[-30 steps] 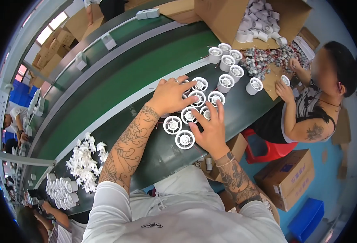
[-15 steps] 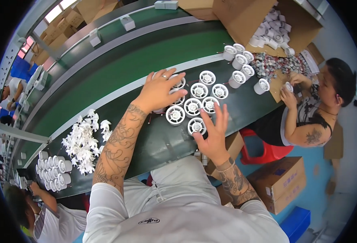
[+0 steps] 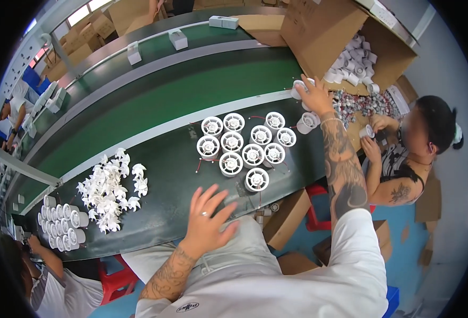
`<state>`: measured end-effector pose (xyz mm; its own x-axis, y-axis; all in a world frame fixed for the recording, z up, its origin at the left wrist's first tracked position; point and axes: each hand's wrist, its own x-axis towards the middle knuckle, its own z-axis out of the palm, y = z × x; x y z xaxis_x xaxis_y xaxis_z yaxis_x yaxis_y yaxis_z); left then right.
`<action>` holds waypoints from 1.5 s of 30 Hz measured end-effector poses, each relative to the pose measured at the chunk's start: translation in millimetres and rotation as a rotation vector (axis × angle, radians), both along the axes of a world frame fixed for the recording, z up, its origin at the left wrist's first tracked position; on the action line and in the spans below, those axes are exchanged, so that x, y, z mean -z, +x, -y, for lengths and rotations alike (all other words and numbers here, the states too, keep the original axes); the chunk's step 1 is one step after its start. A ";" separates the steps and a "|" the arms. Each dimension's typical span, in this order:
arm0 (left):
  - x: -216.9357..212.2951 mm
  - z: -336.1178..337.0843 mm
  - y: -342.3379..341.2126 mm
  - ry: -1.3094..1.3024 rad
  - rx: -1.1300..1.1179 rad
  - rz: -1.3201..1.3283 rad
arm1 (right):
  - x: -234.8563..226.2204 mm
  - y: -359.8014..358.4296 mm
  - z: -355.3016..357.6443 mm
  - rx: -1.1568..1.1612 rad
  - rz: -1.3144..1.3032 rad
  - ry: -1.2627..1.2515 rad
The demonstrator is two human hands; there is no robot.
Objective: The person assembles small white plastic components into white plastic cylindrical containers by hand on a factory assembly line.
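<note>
Above the dark green work surface, my left hand (image 3: 207,220) hovers near its front edge, fingers spread and holding nothing. To the far right, my right hand (image 3: 316,97) reaches over a few white round fan housings (image 3: 307,122), its fingers stretched across their tops and partly hiding them. Between my hands stands a group of white fan housings (image 3: 253,155), upright, with spoked round tops and small motors in the centre. Thin red wires stick out from several of them. A pile of white fan blades (image 3: 109,188) lies to the left.
Several white housings (image 3: 61,225) stand in rows at the far left. A green conveyor belt (image 3: 191,87) runs behind. At right, a big carton (image 3: 318,34) holds white cups, beside a heap of small wired motors (image 3: 345,108). A co-worker there holds a white housing (image 3: 367,131).
My right hand has moved from the middle group to the housings at far right. My left hand has drawn back off the group toward the front edge. The view has shifted slightly.
</note>
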<state>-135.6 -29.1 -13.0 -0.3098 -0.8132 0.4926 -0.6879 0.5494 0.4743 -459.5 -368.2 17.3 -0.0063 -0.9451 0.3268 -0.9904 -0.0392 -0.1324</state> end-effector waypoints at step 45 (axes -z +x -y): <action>23.3 -57.9 133.9 0.075 -0.912 0.367 | 50.9 120.6 -316.5 -0.489 0.273 -0.063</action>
